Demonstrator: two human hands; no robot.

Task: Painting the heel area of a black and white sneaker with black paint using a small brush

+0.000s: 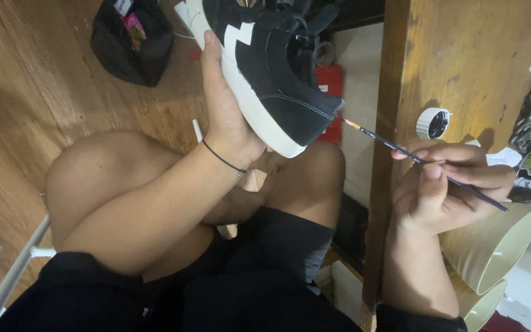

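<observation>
The right hand [444, 184] is closed around a thin dark-handled paintbrush [425, 163], pinched between thumb and fingers like a pen, its forearm lying along the edge of a worn wooden table [462, 55]. The brush's pale, paint-loaded tip sits right at the toe of a black suede low-top sneaker with a white zigzag side stripe and thick white rubber sole [278, 67]. The left hand [228, 117] is clamped on that shoe from below, palm against the sole, holding it tilted in the air above the person's bare knees, toe pointing towards the brush.

Judging by the contact point, the step in hand is fine touch-up work at the toe edge, where black upper meets white sole. The next stroke seems to call for a steady shoe and a light, short pull of the bristles along that seam, since a slip would mark the suede.

The sneaker looks clean, with neat white stitching across the toe. Near the brush hand a small white bottle cap [432, 123] rests on the table, and cream-coloured stacked plastic cups [499, 246] lie beside the wrist.
</observation>
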